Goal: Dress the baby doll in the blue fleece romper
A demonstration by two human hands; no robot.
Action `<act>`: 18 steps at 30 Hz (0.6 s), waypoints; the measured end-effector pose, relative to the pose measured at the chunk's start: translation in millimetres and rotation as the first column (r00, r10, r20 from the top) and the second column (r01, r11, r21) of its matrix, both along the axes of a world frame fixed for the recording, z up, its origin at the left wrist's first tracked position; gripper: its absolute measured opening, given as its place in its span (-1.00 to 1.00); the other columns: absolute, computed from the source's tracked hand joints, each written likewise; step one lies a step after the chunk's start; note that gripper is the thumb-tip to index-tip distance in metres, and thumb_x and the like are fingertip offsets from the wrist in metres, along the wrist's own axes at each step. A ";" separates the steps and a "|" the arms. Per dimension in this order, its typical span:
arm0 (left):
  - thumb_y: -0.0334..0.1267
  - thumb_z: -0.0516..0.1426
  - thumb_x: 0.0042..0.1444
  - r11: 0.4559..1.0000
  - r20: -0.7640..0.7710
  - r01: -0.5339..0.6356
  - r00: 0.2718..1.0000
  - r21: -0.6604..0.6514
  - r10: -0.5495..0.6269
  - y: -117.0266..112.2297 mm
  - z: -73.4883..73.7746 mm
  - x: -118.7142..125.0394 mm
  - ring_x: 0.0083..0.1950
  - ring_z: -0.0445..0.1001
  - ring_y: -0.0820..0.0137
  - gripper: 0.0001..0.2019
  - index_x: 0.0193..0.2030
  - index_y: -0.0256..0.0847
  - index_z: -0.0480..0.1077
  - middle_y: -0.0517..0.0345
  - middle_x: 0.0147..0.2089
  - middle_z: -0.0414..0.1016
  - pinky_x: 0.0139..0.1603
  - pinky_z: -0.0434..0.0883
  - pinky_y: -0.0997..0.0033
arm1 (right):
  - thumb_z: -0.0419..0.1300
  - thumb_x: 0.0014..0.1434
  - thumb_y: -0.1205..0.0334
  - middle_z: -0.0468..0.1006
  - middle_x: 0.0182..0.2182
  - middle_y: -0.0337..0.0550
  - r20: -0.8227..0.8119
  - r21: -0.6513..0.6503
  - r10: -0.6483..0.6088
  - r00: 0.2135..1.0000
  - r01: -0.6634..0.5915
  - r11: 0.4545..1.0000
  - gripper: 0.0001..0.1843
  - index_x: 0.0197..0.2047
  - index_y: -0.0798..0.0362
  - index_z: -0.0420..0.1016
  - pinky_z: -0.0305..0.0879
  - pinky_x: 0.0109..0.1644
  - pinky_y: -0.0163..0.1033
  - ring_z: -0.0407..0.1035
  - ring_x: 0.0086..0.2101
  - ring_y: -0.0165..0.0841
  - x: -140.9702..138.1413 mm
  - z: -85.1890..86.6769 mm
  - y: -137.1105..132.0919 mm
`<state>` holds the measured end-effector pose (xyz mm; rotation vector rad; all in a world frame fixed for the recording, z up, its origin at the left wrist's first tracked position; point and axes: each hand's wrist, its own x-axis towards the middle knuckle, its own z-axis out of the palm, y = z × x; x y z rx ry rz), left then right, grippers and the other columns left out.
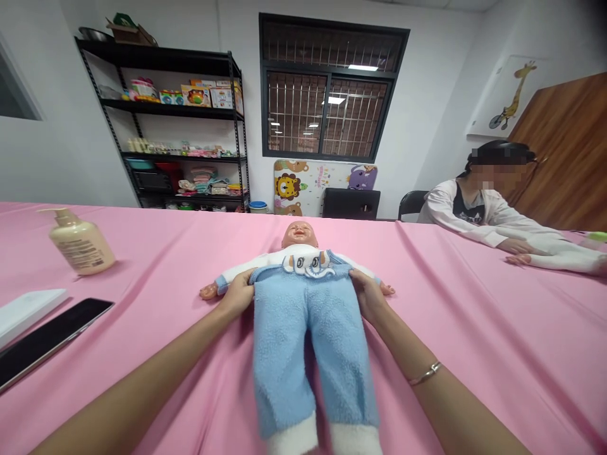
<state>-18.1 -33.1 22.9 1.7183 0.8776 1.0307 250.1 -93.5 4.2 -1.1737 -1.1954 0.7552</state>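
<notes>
Trousers [308, 316], pale blue, spread with white cuffs [294, 436] toward the near edge of the table [156, 354]; left hand [238, 292] and right hand [370, 296] grip opposite sides of the waist; beyond, a doll [272, 258] lies face up, head [300, 234] near the far edge.

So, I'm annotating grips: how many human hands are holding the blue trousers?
2: the left hand grips the blue trousers at upper left, the right hand at upper right. The trousers partly hide both hands; no third shows.
</notes>
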 end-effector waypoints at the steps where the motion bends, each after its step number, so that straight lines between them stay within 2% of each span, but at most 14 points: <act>1: -0.35 0.04 -0.25 0.997 0.039 0.000 0.999 -0.081 0.003 1.3 -2.7 0.6 -0.44 0.28 0.40 -0.82 -0.41 -0.24 0.33 0.24 -0.46 0.31 -0.40 0.27 0.44 | 0.04 0.21 0.10 0.37 -0.12 -0.09 -0.001 -0.002 0.005 1.000 -0.005 1.000 -0.68 -0.05 0.13 0.31 0.33 -0.13 -0.14 0.32 -0.19 -0.33 -1.2 0.0 0.1; 3: -0.33 0.03 -0.25 0.986 0.120 0.009 0.993 -0.166 0.011 2.9 -5.1 1.1 -0.47 0.27 0.42 -0.80 -0.38 -0.24 0.30 0.26 -0.48 0.28 -0.45 0.24 0.47 | 0.05 0.21 0.11 0.36 -0.11 -0.08 -0.007 -0.009 0.019 1.000 -0.020 1.000 -0.68 -0.04 0.12 0.31 0.32 -0.11 -0.13 0.32 -0.17 -0.32 -2.5 -0.3 -0.9; 5: -0.32 0.03 -0.23 0.983 0.140 0.020 0.990 -0.185 0.006 2.3 -3.2 0.8 -0.43 0.29 0.42 -0.80 -0.36 -0.24 0.29 0.25 -0.45 0.29 -0.43 0.25 0.48 | 0.06 0.19 0.09 0.38 -0.12 -0.09 -0.010 -0.015 0.031 0.999 -0.031 0.999 -0.68 -0.06 0.11 0.33 0.32 -0.12 -0.13 0.32 -0.18 -0.31 -2.2 -0.9 -3.3; 11: -0.23 0.05 -0.11 0.992 -0.017 0.030 0.999 -0.119 -0.032 -11.3 12.2 3.1 -0.27 0.31 0.33 -0.84 -0.37 -0.23 0.30 0.21 -0.37 0.33 -0.28 0.29 0.41 | 0.15 0.05 0.06 0.48 -0.25 -0.12 0.011 -0.020 0.062 0.998 -0.061 0.998 -0.74 -0.21 0.01 0.42 0.29 -0.17 -0.11 0.31 -0.15 -0.14 -7.1 4.4 -13.9; 15: -0.19 0.05 -0.10 0.977 0.038 0.188 0.982 -0.103 -0.185 -14.6 15.4 3.0 -0.27 0.32 0.32 -0.82 -0.39 -0.24 0.33 0.16 -0.32 0.38 -0.23 0.29 0.39 | 0.16 0.01 0.05 0.49 -0.23 -0.12 0.053 -0.069 0.137 0.989 -0.133 0.989 -0.69 -0.20 0.03 0.45 0.25 -0.10 -0.12 0.28 -0.10 -0.15 -11.2 17.6 -20.7; 18: -0.10 0.02 -0.01 0.960 0.054 0.237 0.971 -0.145 -0.232 -11.2 16.6 -0.9 -0.24 0.34 0.33 -0.76 -0.43 -0.23 0.36 0.13 -0.30 0.41 -0.20 0.30 0.42 | 0.20 -0.05 0.01 0.50 -0.31 -0.12 0.057 -0.139 0.212 0.976 -0.202 0.969 -0.65 -0.27 0.09 0.47 0.27 -0.17 -0.18 0.35 -0.23 -0.23 0.5 22.8 -21.9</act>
